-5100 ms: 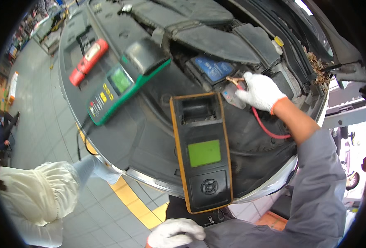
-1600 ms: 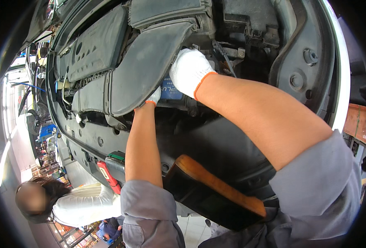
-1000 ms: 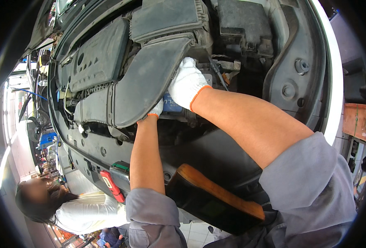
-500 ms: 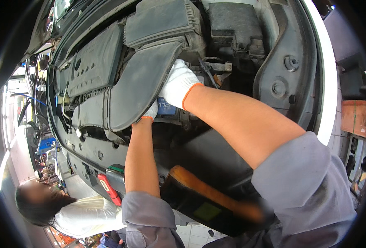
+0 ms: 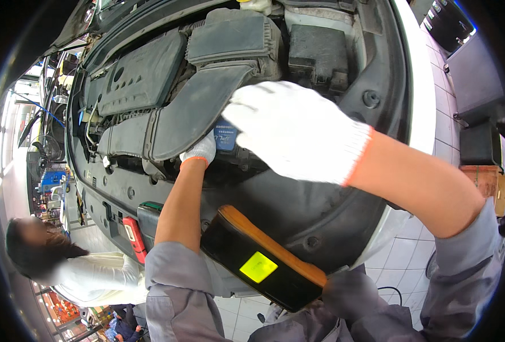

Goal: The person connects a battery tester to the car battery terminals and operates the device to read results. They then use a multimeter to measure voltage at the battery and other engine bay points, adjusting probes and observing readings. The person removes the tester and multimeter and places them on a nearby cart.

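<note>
My right hand [image 5: 298, 131], in a white knit glove with an orange cuff, hovers over the car's engine bay. Its fingers stretch leftward, somewhat apart, and nothing shows in them. My left hand [image 5: 202, 149], gloved the same way, reaches beneath the edge of a grey plastic air intake duct [image 5: 198, 105]. The duct hides its fingers. Just right of that hand is a battery with a blue label [image 5: 225, 137], partly covered by the duct and my right hand. The duct runs up to a grey air filter box [image 5: 229, 37].
A black and orange device with a lit yellow-green screen [image 5: 258, 267] rests at the car's front edge. A red device [image 5: 134, 239] is left of my forearm. A person in white [image 5: 98, 273] stands at the left. A black fuse box [image 5: 318, 48] sits far right in the bay.
My right hand has come up and back from beside the duct, nearer to me. The left hand stays by the duct's edge. The view has shifted, and the device's screen now looks brightly lit.
</note>
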{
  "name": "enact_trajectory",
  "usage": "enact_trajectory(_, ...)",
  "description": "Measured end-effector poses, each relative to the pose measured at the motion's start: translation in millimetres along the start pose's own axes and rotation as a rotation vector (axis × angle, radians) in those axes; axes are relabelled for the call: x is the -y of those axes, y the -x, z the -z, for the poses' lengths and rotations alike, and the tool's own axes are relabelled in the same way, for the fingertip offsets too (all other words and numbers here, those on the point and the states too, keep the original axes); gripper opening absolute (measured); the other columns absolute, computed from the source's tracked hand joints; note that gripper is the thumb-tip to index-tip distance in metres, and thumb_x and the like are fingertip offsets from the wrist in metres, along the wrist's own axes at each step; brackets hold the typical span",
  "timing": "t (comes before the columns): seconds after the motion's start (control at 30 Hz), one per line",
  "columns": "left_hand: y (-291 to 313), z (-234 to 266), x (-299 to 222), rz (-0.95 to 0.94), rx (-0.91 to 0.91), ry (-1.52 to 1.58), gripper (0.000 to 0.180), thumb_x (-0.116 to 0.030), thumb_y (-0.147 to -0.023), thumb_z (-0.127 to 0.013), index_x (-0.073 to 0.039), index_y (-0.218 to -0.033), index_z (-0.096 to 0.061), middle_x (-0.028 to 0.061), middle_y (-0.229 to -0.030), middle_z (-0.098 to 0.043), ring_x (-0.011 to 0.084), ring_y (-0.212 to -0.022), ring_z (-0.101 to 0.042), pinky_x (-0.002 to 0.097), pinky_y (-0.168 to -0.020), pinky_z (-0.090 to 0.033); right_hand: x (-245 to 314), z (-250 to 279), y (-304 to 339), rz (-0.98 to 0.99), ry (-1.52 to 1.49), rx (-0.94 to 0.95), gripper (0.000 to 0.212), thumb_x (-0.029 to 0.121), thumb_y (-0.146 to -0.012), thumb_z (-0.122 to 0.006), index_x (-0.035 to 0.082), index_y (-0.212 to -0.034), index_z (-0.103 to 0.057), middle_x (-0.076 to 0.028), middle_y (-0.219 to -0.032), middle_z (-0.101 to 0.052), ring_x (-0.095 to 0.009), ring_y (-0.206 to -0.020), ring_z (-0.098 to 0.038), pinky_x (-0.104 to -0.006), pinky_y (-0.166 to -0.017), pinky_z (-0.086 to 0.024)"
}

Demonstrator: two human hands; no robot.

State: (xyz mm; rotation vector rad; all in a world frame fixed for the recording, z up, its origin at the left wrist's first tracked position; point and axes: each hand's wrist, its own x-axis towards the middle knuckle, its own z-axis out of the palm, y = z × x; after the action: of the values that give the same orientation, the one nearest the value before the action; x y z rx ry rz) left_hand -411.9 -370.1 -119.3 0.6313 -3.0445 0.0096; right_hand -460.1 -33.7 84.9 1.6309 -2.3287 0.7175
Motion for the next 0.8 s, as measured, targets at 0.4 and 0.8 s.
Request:
enact_trajectory(0.4,107,178,-56,0.151,0.469,0.481,0.075,-0.059,-0.108,-0.042,-0.006,-0.162,-0.047,0.0220,-0.164,-0.049,0.0402,-0.152,-0.045,0.0432,-0.125,-0.035,93,96,171,-0.495,-0.793,0.392,0.047,0.029,-0.101,-0.075,0.001,-0.137,-0.062,-0.021,-0.124,-0.070,-0.036,-0.098,-0.078,-0.0413,-0.083,-0.064)
enact_trajectory(0.8,368,200,-122,0.719,-0.325,1.093,0.050,-0.024,-0.112,-0.055,0.004,-0.153,-0.053,0.0182,-0.153,-0.059,0.0250,-0.142,-0.056,0.0356,-0.121,-0.041,99,66,195,-0.474,-0.878,0.571,0.068,0.045,-0.104,-0.065,0.000,-0.153,-0.050,-0.027,-0.143,-0.062,-0.042,-0.124,-0.069,-0.0465,-0.105,-0.055)
